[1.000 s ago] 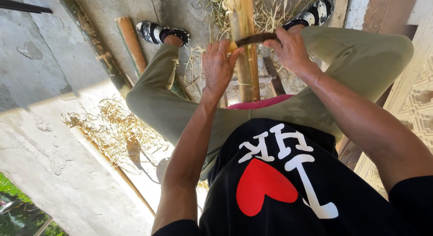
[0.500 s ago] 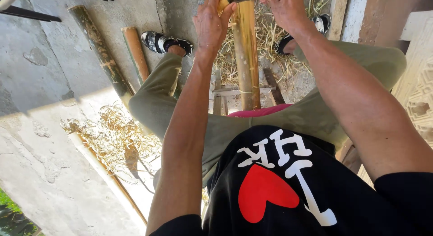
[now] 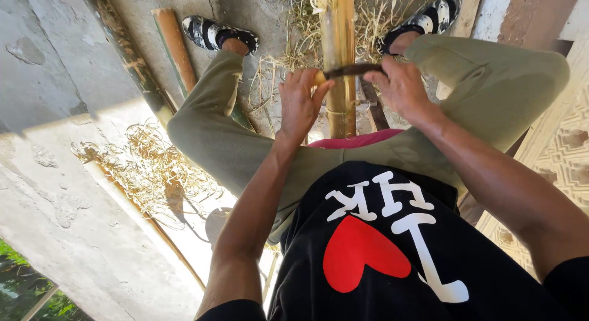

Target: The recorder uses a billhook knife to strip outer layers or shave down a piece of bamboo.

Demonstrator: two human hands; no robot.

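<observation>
- Surface: rough grey concrete floor (image 3: 55, 112), stained and chipped, half in shade, with a sunlit band running from 9 o'clock down toward 6.
- At 7 o'clock the slab ends at an edge; green plants (image 3: 18, 278) show below it.
- At 3 o'clock a pale patterned panel (image 3: 561, 155); at 1 o'clock a wooden post (image 3: 534, 14).
- Dry shavings (image 3: 147, 167) lie in a loose heap at 9 o'clock, more strands (image 3: 294, 26) at 12 around the work.
- A cut bamboo length (image 3: 175, 48) lies on the floor at 11 o'clock, just beside one patterned shoe (image 3: 215, 34); the other shoe (image 3: 429, 17) sits at 1 o'clock.
- We sit with knees apart in olive trousers (image 3: 233, 149); a black shirt with a red heart fills 5 o'clock.
- The bamboo pole (image 3: 337, 38) is between our legs, centre top. Its long axis runs 12 to 6; the far end leaves frame at 12, the near end comes toward our lap.
- A dark curved blade (image 3: 354, 69) lies across the pole, long axis 9 to 3, touching it.
- Our left hand (image 3: 300, 106) has its fingers curled tight on the blade's 9 o'clock end, against the pole.
- Our right hand (image 3: 402, 88) is closed around the 3 o'clock end, just beside the pole.
</observation>
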